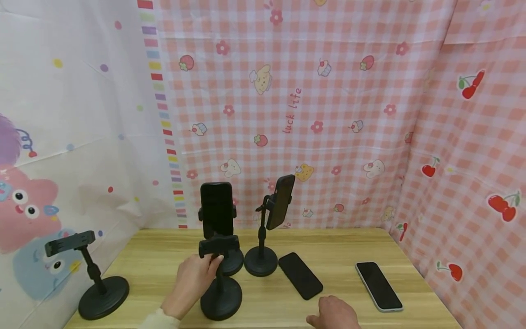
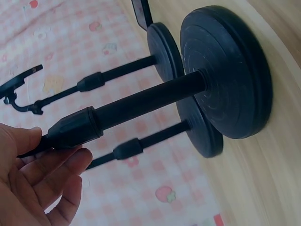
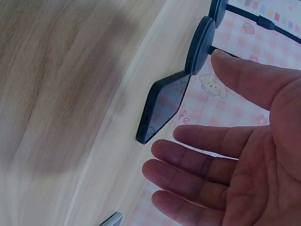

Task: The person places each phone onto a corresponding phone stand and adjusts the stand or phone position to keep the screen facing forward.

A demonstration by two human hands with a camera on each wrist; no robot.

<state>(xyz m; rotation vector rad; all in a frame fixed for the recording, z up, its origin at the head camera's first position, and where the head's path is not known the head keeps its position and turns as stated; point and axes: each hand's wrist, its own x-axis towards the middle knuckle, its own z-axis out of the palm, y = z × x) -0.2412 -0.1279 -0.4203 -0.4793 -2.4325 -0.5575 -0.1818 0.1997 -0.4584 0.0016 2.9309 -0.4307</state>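
Observation:
My left hand (image 1: 196,279) pinches the upper pole of a black phone stand (image 1: 221,299) at the front centre; its clamp on top is empty. In the left wrist view, thumb and fingers of the left hand (image 2: 47,169) close round the thin part above the collar of that stand (image 2: 150,104). The right hand (image 1: 334,313) is near the front edge, between two phones lying flat. Its fingers are spread and relaxed with nothing in them in the right wrist view (image 3: 225,141). The nearest thing to it is a black phone (image 1: 301,275), lying screen up.
Behind stand two stands holding phones, one facing forward (image 1: 218,208), one turned sideways (image 1: 281,202). An empty stand (image 1: 103,298) is at the left. A white-edged phone (image 1: 379,286) lies at the right. Patterned cloth (image 1: 312,91) hangs around the wooden table (image 1: 328,242).

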